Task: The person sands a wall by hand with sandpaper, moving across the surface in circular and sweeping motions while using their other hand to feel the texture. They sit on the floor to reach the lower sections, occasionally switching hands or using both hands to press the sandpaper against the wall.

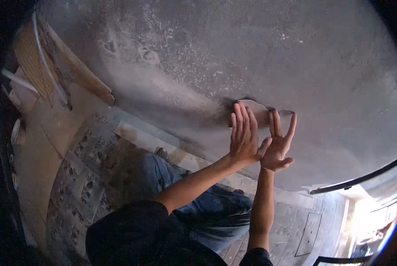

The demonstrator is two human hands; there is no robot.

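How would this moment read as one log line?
left hand: flat on disc | right hand: open beside it | surface: grey wall

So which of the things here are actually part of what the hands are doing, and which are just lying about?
In use:
- left hand, flat against the wall
- right hand, fingers spread
- pale round disc under the fingers
- grey rough plastered wall

Lying about:
- long wooden planks leaning at the wall
- white thin pipe
- patterned floor tiles

No readable text, labels or numbers, view perhaps too dim
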